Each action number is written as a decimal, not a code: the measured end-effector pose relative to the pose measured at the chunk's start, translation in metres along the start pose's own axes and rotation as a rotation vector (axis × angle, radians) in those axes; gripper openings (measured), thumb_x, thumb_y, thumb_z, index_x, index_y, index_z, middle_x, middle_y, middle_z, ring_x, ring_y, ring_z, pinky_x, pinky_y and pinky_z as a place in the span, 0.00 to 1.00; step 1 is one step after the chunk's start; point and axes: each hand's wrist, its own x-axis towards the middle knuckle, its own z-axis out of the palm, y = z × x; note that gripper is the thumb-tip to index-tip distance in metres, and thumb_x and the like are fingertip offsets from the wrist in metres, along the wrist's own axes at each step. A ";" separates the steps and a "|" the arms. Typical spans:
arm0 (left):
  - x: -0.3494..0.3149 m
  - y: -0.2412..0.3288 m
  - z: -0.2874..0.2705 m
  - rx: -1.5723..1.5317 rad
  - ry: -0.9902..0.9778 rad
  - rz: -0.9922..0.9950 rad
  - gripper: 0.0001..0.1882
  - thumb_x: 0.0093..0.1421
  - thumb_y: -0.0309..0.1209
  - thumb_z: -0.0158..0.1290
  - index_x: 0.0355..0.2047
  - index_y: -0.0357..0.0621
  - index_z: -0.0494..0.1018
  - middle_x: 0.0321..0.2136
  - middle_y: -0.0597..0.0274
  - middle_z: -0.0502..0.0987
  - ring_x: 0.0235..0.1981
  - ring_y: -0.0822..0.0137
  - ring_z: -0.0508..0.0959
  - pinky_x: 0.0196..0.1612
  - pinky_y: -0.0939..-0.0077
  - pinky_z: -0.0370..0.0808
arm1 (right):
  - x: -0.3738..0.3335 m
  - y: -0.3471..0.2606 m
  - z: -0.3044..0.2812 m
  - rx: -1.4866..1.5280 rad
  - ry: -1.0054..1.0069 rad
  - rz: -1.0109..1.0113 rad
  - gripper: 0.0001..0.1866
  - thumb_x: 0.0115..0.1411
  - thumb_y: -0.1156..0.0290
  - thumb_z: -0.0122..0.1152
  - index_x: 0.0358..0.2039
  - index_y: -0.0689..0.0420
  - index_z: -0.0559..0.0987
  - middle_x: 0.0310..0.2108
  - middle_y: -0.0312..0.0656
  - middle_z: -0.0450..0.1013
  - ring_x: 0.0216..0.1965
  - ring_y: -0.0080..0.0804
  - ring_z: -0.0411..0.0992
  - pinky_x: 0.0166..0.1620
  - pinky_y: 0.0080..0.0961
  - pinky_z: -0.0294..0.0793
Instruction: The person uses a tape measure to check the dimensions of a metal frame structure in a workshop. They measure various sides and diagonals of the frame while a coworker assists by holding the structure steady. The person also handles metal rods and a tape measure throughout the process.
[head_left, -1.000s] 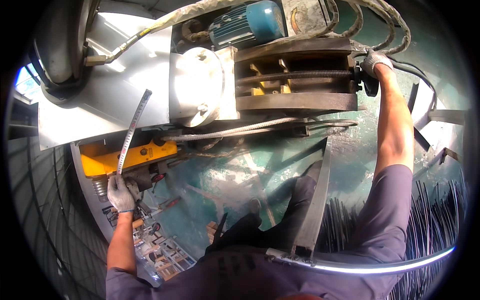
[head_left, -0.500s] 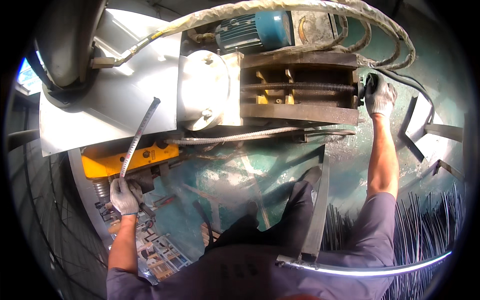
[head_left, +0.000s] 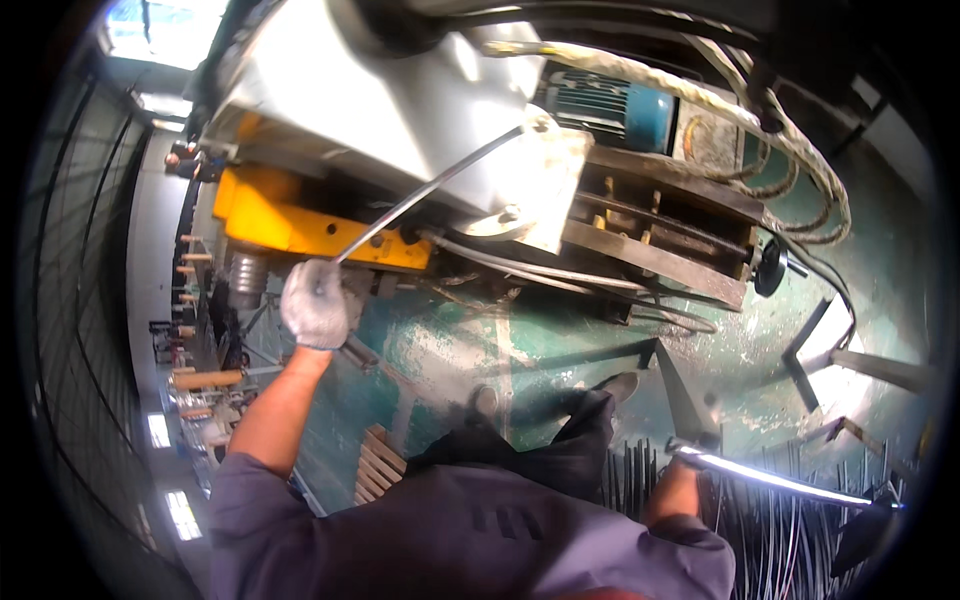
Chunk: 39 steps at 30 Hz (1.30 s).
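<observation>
Left of centre, your left grip clasps the tape measure, slanting toward upper centre; handling it looks like your step, next calling for steadiness. Your right grip, lower right, is unreadable.

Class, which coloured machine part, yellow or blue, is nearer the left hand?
The yellow housing, just beyond the left hand holding the thin strip; the blue motor sits farther off to the right.

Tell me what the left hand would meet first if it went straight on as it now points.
Probably the yellow machine part, just beyond the left hand in this view; depth is unclear, so the hand might pass above.
</observation>
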 end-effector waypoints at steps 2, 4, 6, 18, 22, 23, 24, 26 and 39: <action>0.005 0.004 -0.010 -0.051 -0.007 0.039 0.03 0.64 0.23 0.62 0.33 0.39 0.79 0.28 0.51 0.76 0.29 0.50 0.76 0.34 0.62 0.74 | -0.064 0.084 0.036 -0.171 -0.097 -0.079 0.27 0.65 0.58 0.67 0.59 0.63 0.78 0.52 0.53 0.83 0.51 0.49 0.81 0.60 0.36 0.78; 0.004 -0.008 -0.008 -0.203 0.043 0.092 0.05 0.62 0.23 0.64 0.32 0.38 0.78 0.26 0.52 0.74 0.27 0.53 0.75 0.32 0.62 0.72 | -0.143 0.070 0.029 0.045 -0.335 0.000 0.22 0.64 0.62 0.65 0.53 0.63 0.83 0.50 0.55 0.84 0.53 0.49 0.83 0.58 0.37 0.78; 0.002 -0.020 -0.010 -0.365 0.079 0.120 0.06 0.59 0.24 0.66 0.28 0.43 0.78 0.25 0.54 0.78 0.27 0.52 0.79 0.31 0.60 0.75 | -0.184 0.098 0.050 0.047 -0.378 -0.133 0.20 0.63 0.65 0.66 0.51 0.64 0.84 0.47 0.55 0.85 0.52 0.48 0.83 0.58 0.38 0.78; -0.087 -0.207 -0.073 -0.912 -0.089 0.372 0.06 0.53 0.16 0.63 0.27 0.41 0.79 0.25 0.55 0.79 0.26 0.57 0.80 0.31 0.65 0.77 | -0.425 -0.130 0.004 0.749 0.049 -0.352 0.16 0.73 0.70 0.61 0.55 0.66 0.81 0.48 0.43 0.81 0.46 0.31 0.78 0.53 0.29 0.78; -0.100 -0.311 -0.095 -0.799 -0.149 0.254 0.04 0.57 0.16 0.61 0.30 0.38 0.80 0.26 0.54 0.79 0.26 0.59 0.80 0.32 0.69 0.76 | -0.522 -0.245 -0.017 0.940 0.024 -0.589 0.14 0.72 0.74 0.65 0.55 0.65 0.81 0.46 0.40 0.81 0.45 0.26 0.77 0.51 0.24 0.78; -0.102 -0.329 -0.105 -0.772 -0.159 0.202 0.03 0.58 0.17 0.61 0.30 0.37 0.80 0.26 0.54 0.78 0.26 0.60 0.79 0.32 0.69 0.76 | -0.540 -0.272 -0.018 0.920 0.001 -0.686 0.14 0.71 0.74 0.66 0.55 0.65 0.82 0.46 0.41 0.82 0.44 0.26 0.78 0.51 0.23 0.78; -0.103 -0.340 -0.113 -0.751 -0.181 0.118 0.02 0.62 0.19 0.60 0.31 0.35 0.79 0.26 0.52 0.77 0.26 0.60 0.78 0.31 0.69 0.74 | -0.552 -0.297 -0.015 0.974 -0.080 -0.622 0.14 0.71 0.76 0.67 0.56 0.65 0.82 0.46 0.41 0.82 0.45 0.26 0.79 0.53 0.22 0.79; -0.110 -0.371 -0.122 -0.704 -0.200 0.030 0.05 0.64 0.23 0.61 0.31 0.34 0.78 0.26 0.52 0.75 0.25 0.58 0.76 0.32 0.67 0.73 | -0.558 -0.339 0.010 0.987 -0.119 -0.836 0.16 0.70 0.81 0.67 0.57 0.64 0.81 0.48 0.41 0.82 0.50 0.26 0.79 0.56 0.22 0.78; -0.064 -0.543 -0.089 -0.663 -0.277 0.191 0.03 0.55 0.18 0.61 0.29 0.38 0.80 0.25 0.51 0.77 0.26 0.52 0.79 0.32 0.64 0.76 | -0.696 -0.478 0.106 0.946 -0.045 -0.977 0.12 0.73 0.77 0.62 0.53 0.64 0.84 0.45 0.38 0.83 0.45 0.23 0.79 0.51 0.22 0.80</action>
